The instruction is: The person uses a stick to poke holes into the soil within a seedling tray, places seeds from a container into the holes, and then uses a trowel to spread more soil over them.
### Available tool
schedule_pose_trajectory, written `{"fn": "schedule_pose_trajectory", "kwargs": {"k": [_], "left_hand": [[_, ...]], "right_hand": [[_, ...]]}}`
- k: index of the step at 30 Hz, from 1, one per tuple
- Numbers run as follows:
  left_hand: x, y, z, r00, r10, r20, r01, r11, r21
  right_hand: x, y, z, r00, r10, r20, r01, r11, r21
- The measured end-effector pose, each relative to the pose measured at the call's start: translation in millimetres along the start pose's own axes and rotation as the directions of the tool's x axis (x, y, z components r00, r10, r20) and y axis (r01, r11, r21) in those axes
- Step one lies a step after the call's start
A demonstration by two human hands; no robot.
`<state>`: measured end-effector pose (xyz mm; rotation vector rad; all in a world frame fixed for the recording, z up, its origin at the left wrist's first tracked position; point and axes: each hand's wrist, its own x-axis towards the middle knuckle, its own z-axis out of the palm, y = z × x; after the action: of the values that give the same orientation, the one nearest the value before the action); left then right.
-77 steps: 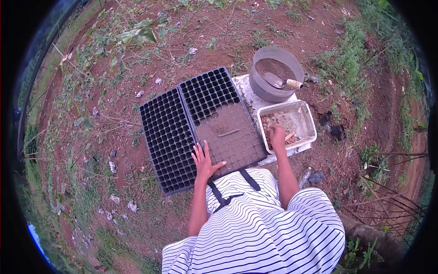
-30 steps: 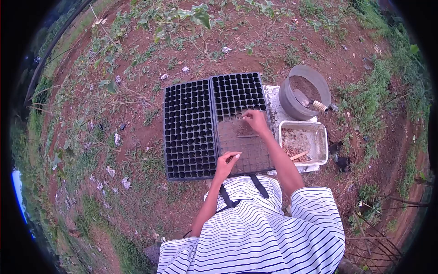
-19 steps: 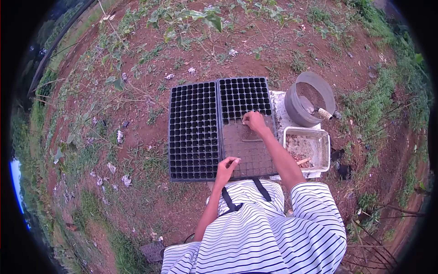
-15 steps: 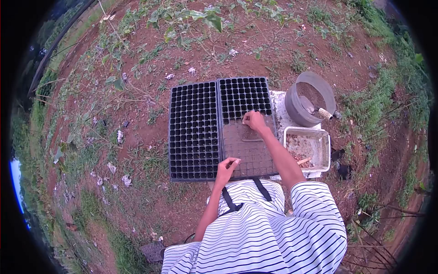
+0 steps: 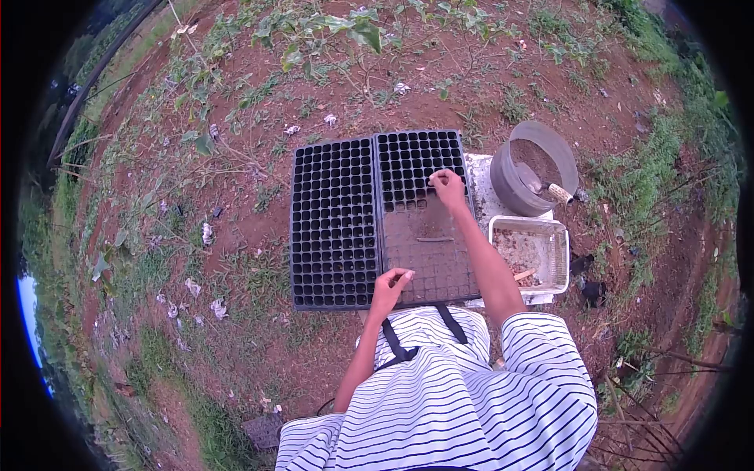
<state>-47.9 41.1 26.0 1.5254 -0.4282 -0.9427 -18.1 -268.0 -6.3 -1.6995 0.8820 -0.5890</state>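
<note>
Two black seedling trays lie side by side in front of me. The left seedling tray (image 5: 331, 228) shows bare, dark cells. In the right seedling tray (image 5: 420, 149), the far cells are bare and brown soil (image 5: 416, 263) covers the near part. My right hand (image 5: 449, 188) is over the right tray, just beyond the soil's far edge, its fingers curled together; anything in them is hidden. At the near edge of the trays, my left hand (image 5: 387, 292) has thumb and fingertips pinched together. Whatever it holds is too small to make out. A thin stick-like piece (image 5: 434, 239) lies on the soil.
Right of the trays stands a grey round tub (image 5: 506, 184) of soil with a scoop (image 5: 559, 194). Nearer me is a white plastic basket (image 5: 561, 259) with reddish bits and a wooden stick (image 5: 524, 275). Both rest on a white sheet (image 5: 481, 184). Leafy plants (image 5: 361, 35) grow beyond.
My right hand has moved a little away from me and to the right, off the soil's far edge towards the bare cells. The left hand stays nearly still.
</note>
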Motion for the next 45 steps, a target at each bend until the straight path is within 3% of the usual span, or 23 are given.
{"fn": "schedule_pose_trajectory", "kwargs": {"k": [2,6,8,10,12,13,15,18,21,28,30,31,32,33,34,36,38,40,45], "left_hand": [[2,-2,0,1.000,0.001,-0.003,-0.001,1.000,-0.011],[3,3,2,1.000,-0.015,-0.023,0.014,1.000,-0.023],[6,-2,3,0.998,0.010,-0.056,-0.014,0.997,-0.082],[7,7,5,0.996,-0.024,-0.081,0.015,0.995,-0.103],[11,10,6,0.992,-0.061,-0.107,0.047,0.991,-0.123],[14,7,5,0.993,-0.052,-0.103,0.034,0.985,-0.169],[19,6,8,0.991,-0.051,-0.121,0.021,0.972,-0.235],[26,10,12,0.988,-0.057,-0.145,0.019,0.967,-0.253],[28,16,12,0.984,-0.097,-0.151,0.046,0.950,-0.310],[41,20,16,0.987,-0.095,-0.128,0.051,0.949,-0.311],[48,13,13,0.991,0.008,-0.134,-0.020,0.996,-0.085],[46,15,11,0.991,0.008,-0.136,-0.020,0.996,-0.088],[42,18,6,0.975,0.163,-0.149,-0.092,0.913,0.397],[38,19,3,0.949,0.303,-0.084,-0.124,0.604,0.787],[38,9,-1,0.949,0.304,-0.086,-0.123,0.607,0.785],[37,-8,-7,0.963,0.269,-0.010,-0.116,0.448,0.887],[37,-22,-12,0.969,0.246,0.023,-0.130,0.431,0.893],[36,-26,-13,0.974,0.221,0.056,-0.146,0.416,0.898],[36,-29,-11,0.974,0.212,0.086,-0.149,0.303,0.941]], "right_hand": [[-6,-32,-11,0.958,0.112,-0.266,-0.033,0.958,0.286],[-17,-23,-22,0.981,0.077,-0.179,-0.033,0.970,0.239],[-46,-23,-26,0.970,0.022,0.241,-0.061,0.986,0.155],[-83,-38,-27,0.863,0.024,0.505,-0.103,0.986,0.129],[-112,-37,-22,0.742,-0.015,0.671,-0.151,0.970,0.188],[-121,-37,-23,0.740,-0.011,0.672,-0.155,0.970,0.186],[-133,-37,-23,0.646,-0.006,0.763,-0.163,0.976,0.145],[-143,-38,-21,0.721,0.078,0.689,-0.242,0.959,0.144],[-147,-44,-25,0.725,0.060,0.687,-0.303,0.922,0.239],[-138,-33,-22,0.782,0.119,0.611,-0.244,0.962,0.124],[-124,-31,-24,0.876,0.073,0.477,-0.149,0.981,0.125],[-115,-28,-24,0.874,0.073,0.480,-0.149,0.981,0.122],[-103,-25,-23,0.938,0.058,0.343,-0.077,0.996,0.042],[-93,-22,-23,0.979,0.026,0.200,-0.017,0.999,-0.048],[-84,-22,-24,0.979,0.026,0.202,-0.016,0.999,-0.051],[-67,-23,-22,0.994,-0.037,0.105,0.066,0.956,-0.284],[-58,-21,-17,0.990,-0.032,0.136,0.070,0.956,-0.285],[-53,-15,-11,0.931,-0.310,0.195,0.366,0.812,-0.455],[-47,-8,3,0.885,-0.391,0.252,0.464,0.707,-0.534]]}}
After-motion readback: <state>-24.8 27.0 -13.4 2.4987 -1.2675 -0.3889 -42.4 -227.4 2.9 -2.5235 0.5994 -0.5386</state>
